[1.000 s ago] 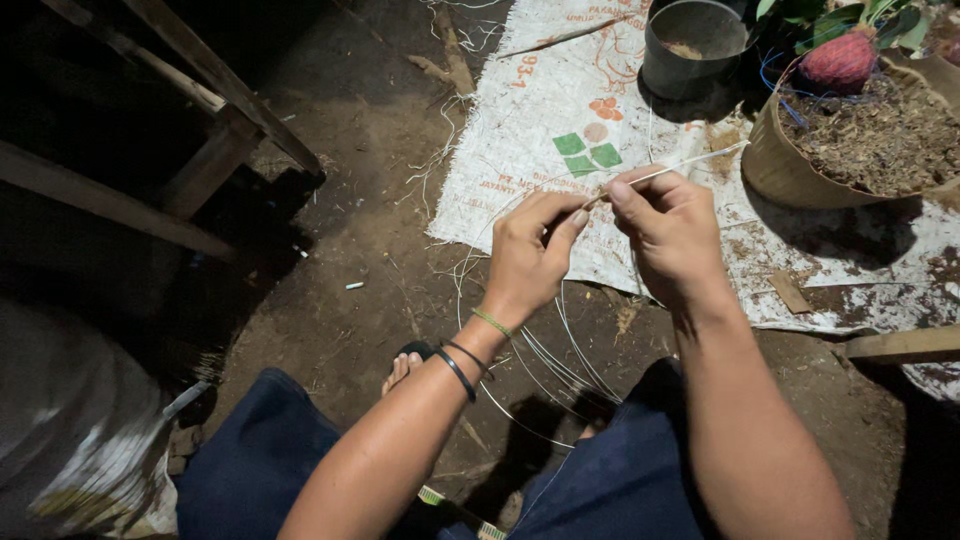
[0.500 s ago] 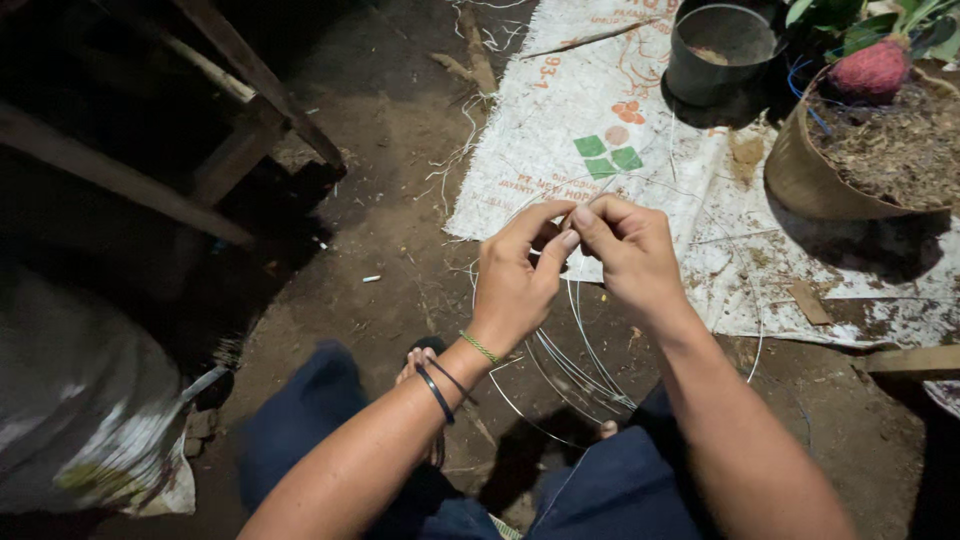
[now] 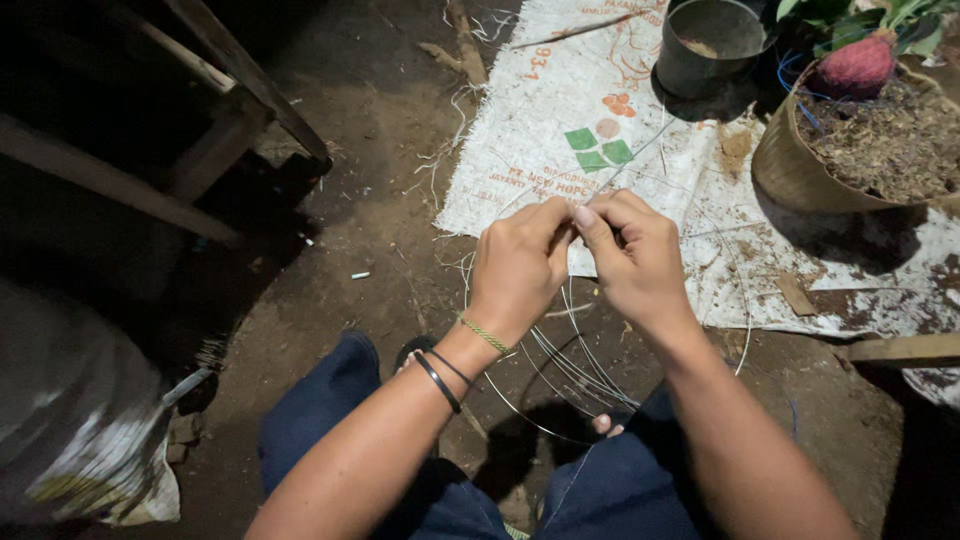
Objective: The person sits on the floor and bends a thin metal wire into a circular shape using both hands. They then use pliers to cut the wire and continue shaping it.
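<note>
While a wooden frame (image 3: 215, 130) stands at far left, the left hand (image 3: 520, 265) and right hand (image 3: 630, 258) meet above the dirt floor (image 3: 370, 230), fingers pinched on thin wire (image 3: 560, 375) looping down between the knees. Farther right, a white sack (image 3: 590, 120) carries a metal pot (image 3: 708, 45) and basket (image 3: 800, 170).

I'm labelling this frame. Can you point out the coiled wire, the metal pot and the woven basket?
coiled wire (image 3: 560, 375): head view, on the bunched strands below the hands.
metal pot (image 3: 700, 62): head view, on its dark side wall.
woven basket (image 3: 790, 170): head view, on its outer left wall.
</note>
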